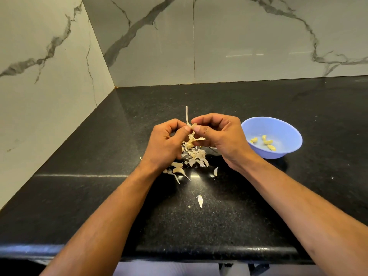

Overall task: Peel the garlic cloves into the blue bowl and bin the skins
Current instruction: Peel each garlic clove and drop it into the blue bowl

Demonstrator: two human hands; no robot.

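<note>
There is one camera, and it sits on the person's head. It looks forward and down at the black counter point(249, 206), close enough that both arms stretch up from the bottom edge of the picture. The counter fills the lower half. Its front edge runs along the bottom. Behind the counter, the marble wall point(239, 46) fills the top, and the corner of the wall is to the left. The wide lens bends the counter's edges. No second view shares the scene.
</note>
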